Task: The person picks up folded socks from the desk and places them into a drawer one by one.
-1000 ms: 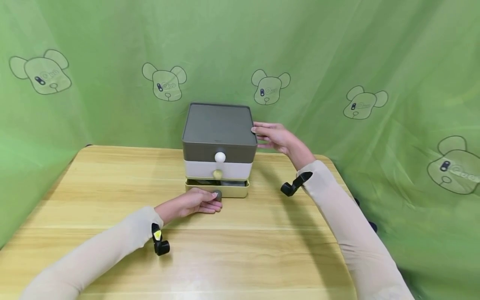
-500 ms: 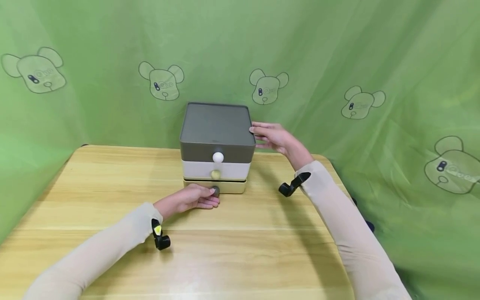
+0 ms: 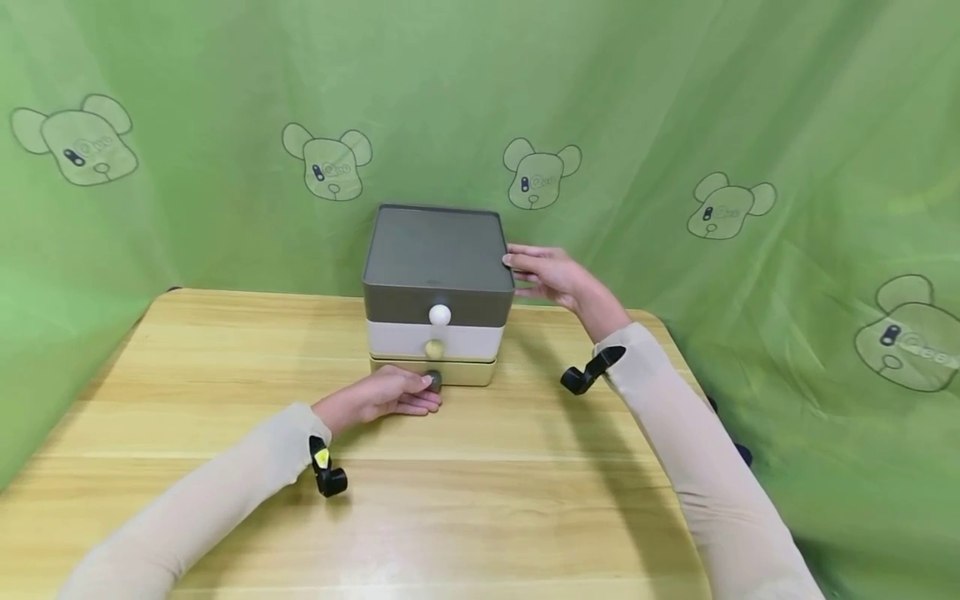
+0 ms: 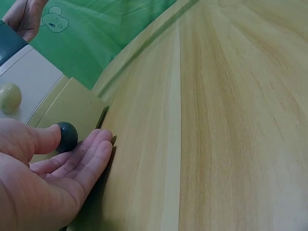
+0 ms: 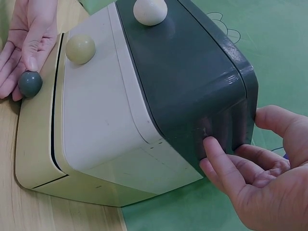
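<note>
A small drawer cabinet stands at the table's back, with a dark grey top drawer (image 3: 420,305), a white middle drawer (image 3: 397,340) and a beige bottom drawer (image 3: 472,374). My left hand (image 3: 386,392) is at the bottom drawer's dark round knob (image 4: 67,136). Its thumb presses the knob while the other fingers extend straight below. A thin dark gap shows along the bottom drawer's edge in the right wrist view. My right hand (image 3: 551,273) steadies the cabinet's right side, fingertips on the dark wall and thumb at the top rim. The drawer's contents are hidden.
A white knob (image 3: 439,315) and a pale yellow knob (image 3: 434,348) stick out from the upper drawers. The wooden table (image 3: 480,500) extends in front of the cabinet. Green cloth (image 3: 435,100) with bear drawings hangs close behind it.
The bottom drawer has slid inward under my left hand, and its opening has narrowed to a thin line. My left hand moved slightly away from me with it. My right hand stayed on the cabinet's side.
</note>
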A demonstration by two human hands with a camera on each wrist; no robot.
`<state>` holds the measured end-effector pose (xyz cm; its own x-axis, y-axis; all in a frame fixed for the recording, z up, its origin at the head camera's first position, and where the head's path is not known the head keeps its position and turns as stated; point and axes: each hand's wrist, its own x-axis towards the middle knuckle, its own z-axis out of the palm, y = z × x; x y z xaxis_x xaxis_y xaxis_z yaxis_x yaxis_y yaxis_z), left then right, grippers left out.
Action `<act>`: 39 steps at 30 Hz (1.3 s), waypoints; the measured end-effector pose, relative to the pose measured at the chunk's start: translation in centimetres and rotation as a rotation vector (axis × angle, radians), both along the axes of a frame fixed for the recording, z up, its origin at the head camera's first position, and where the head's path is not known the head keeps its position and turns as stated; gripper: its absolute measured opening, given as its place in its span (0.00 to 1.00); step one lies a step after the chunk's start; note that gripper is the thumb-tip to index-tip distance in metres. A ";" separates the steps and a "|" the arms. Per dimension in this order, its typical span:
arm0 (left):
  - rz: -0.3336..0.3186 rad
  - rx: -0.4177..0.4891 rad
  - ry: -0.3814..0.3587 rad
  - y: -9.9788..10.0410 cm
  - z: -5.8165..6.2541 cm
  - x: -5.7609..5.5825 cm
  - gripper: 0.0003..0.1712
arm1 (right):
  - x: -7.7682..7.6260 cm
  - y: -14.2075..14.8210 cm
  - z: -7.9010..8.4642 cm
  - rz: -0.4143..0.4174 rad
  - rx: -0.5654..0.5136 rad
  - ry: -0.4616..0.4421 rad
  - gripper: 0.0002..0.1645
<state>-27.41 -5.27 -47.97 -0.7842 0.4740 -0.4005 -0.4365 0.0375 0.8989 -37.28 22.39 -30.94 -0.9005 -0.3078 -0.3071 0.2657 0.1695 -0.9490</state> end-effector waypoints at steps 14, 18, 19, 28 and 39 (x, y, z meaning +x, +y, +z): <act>0.064 -0.012 -0.027 0.3 0.1 -0.5 0.19 | -0.1 -0.1 0.0 0.003 0.004 0.015 0.37; 0.076 -0.014 -0.030 0.2 -0.1 -0.3 0.18 | 0.1 -0.3 -0.1 0.017 0.003 0.014 0.38; 0.079 -0.012 -0.028 0.3 -0.1 -0.3 0.18 | 0.1 -0.3 -0.1 0.018 0.001 0.012 0.38; 0.095 -0.028 -0.023 0.9 0.0 -0.4 0.18 | 0.1 0.2 0.0 0.005 0.009 0.012 0.38; 0.100 -0.057 -0.017 0.8 0.6 -0.4 0.19 | 0.1 0.0 0.1 0.005 -0.008 0.015 0.37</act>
<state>-27.80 -4.51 -47.36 -0.8194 0.3698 -0.4380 -0.4554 0.0441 0.8892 -37.23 22.40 -30.80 -0.9036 -0.3147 -0.2906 0.2502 0.1629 -0.9544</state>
